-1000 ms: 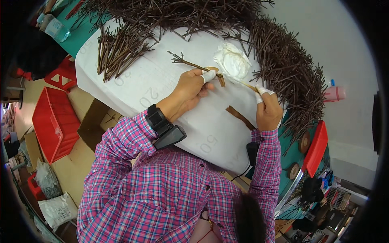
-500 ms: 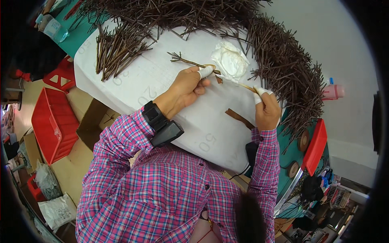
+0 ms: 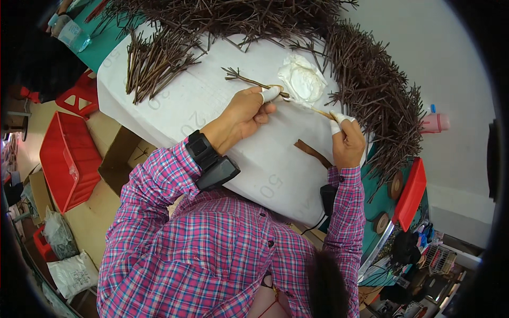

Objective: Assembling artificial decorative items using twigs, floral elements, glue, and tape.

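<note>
A brown branched twig (image 3: 245, 79) is pinched in my left hand (image 3: 248, 112), its forked end pointing to the far left. White wrapping covers the thumb or fingertip there. Between the taped fingers of my right hand (image 3: 348, 142) is a thin pale stick (image 3: 321, 112). Its tip reaches left into white paste near the twig's cut end. Just beyond lies a mound of white paste (image 3: 305, 79) on the white paper sheet (image 3: 212, 98). A brown strip (image 3: 313, 152) lies on the sheet, left of my right wrist.
A small bundle of twigs (image 3: 154, 66) lies at the far left of the sheet. Large twig heaps (image 3: 366, 79) line the back and right. Red bins (image 3: 69, 161), a cardboard box (image 3: 119, 159) and a plastic bottle (image 3: 72, 34) are on the left; a red tray (image 3: 411, 193) is right.
The small brown scrap that hung below my left fingertips no longer shows there. My right hand and its stick have shifted very slightly left; the left hand keeps its hold on the twig.
</note>
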### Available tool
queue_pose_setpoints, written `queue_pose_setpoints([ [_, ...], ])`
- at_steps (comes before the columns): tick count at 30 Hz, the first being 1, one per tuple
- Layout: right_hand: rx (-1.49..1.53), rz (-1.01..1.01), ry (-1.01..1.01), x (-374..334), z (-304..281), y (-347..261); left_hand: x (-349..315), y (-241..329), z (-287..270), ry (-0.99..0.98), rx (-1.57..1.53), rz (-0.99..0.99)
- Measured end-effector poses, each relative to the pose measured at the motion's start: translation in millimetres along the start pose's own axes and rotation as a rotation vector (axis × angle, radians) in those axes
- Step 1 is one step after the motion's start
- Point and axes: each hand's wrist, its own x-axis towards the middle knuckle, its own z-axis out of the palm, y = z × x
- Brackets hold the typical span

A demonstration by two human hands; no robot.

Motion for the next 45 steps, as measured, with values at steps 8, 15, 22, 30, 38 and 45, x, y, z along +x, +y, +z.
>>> queue_pose_setpoints([
  [8,-0.034,-0.066,0.043,2.7,-2.9,0.7,-1.8,-0.6,1.3,-0.002,0.028,0.010],
  [15,-0.133,-0.025,0.024,2.5,1.1,11.4,-2.1,2.8,-1.2,-0.031,0.004,-0.031],
  [22,0.056,-0.059,0.095,7.4,8.1,6.0,-1.5,3.1,-0.3,-0.025,-0.014,-0.040],
  [30,-0.047,-0.038,0.115,7.7,7.1,1.8,-0.8,1.6,-2.2,-0.051,0.022,-0.037],
  [38,-0.056,-0.052,0.127,8.7,2.8,0.1,-0.8,1.1,-2.2,-0.030,0.021,-0.025],
  [45,-0.110,-0.056,0.151,8.1,4.2,0.0,0.2,-0.6,-1.4,-0.033,0.025,-0.013],
])
